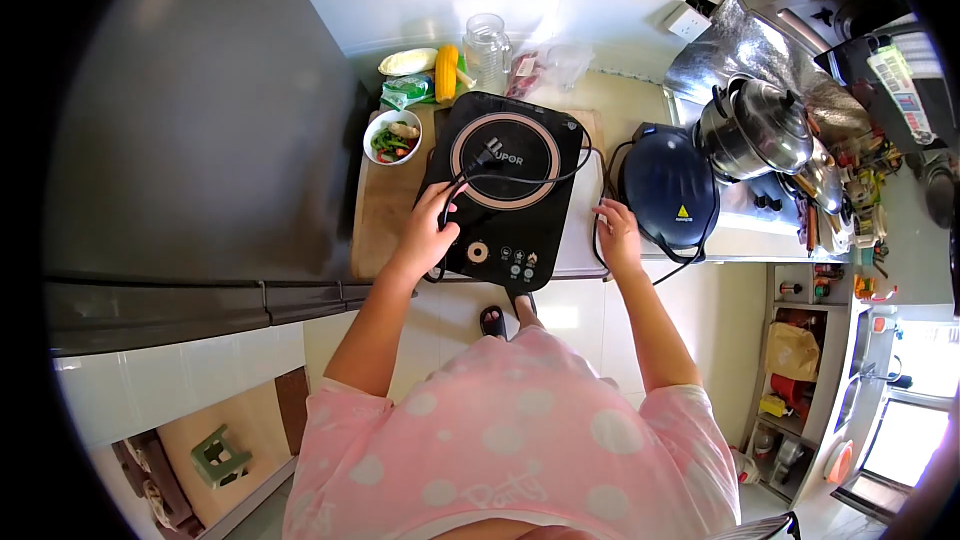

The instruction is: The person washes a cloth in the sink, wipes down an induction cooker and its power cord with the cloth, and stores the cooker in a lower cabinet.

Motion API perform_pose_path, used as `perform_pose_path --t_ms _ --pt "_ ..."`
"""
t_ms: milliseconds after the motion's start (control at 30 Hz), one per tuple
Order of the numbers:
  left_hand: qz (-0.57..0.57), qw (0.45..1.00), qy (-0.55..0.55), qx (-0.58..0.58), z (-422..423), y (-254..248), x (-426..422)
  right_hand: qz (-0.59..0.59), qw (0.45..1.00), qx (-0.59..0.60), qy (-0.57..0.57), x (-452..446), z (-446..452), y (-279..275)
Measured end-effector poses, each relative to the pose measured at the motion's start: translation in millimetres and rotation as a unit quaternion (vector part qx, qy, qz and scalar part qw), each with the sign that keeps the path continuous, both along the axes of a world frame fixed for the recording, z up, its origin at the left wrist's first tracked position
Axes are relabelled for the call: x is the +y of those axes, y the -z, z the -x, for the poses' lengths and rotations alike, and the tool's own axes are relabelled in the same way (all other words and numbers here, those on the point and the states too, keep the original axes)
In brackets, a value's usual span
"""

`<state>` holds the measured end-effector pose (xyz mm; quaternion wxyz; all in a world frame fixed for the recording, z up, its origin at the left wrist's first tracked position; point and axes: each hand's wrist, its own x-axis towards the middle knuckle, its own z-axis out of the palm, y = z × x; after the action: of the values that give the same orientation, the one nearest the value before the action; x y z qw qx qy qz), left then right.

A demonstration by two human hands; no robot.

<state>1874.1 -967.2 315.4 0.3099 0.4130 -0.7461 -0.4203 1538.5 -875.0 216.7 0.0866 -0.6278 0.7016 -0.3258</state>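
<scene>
A black induction cooktop (540, 230) with a pale ring lies in front of me on the counter. My left hand (428, 230) is at its left edge, closed around a black power cord (540, 179). The cord's plug (490, 151) sticks out above the fingers, over the cooktop ring. On the other side, my right hand (618, 230) has its fingers pinched at a black cable (600, 250) that loops beside a dark blue electric griddle (668, 188). The griddle's lid is down. Where the two cables run under the appliances is hidden.
Left of the cooktop stands a white bowl (392, 137) of cut vegetables. Behind it are corn (446, 75), a glass jug (487, 52) and plastic bags. A steel pot (765, 125) stands on the right. A tall grey cabinet or fridge (200, 120) borders the left.
</scene>
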Motion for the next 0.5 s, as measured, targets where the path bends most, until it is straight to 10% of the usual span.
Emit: perform_pose_path --t_ms 133,300,500 --pt "0.052 0.996 0.063 -0.045 0.1 -5.6 -0.2 -0.041 0.972 -0.205 -0.11 -22.3 -68.9 -73.3" --pt "0.093 0.978 0.108 -0.154 -10.6 -25.5 2.1 -0.04 0.992 0.004 -0.122 -52.0 -81.5 -27.5" --pt "0.071 0.983 0.087 -0.147 -32.1 -29.3 -7.8 -0.057 0.994 -0.006 -0.098 -44.4 -85.3 -25.0"
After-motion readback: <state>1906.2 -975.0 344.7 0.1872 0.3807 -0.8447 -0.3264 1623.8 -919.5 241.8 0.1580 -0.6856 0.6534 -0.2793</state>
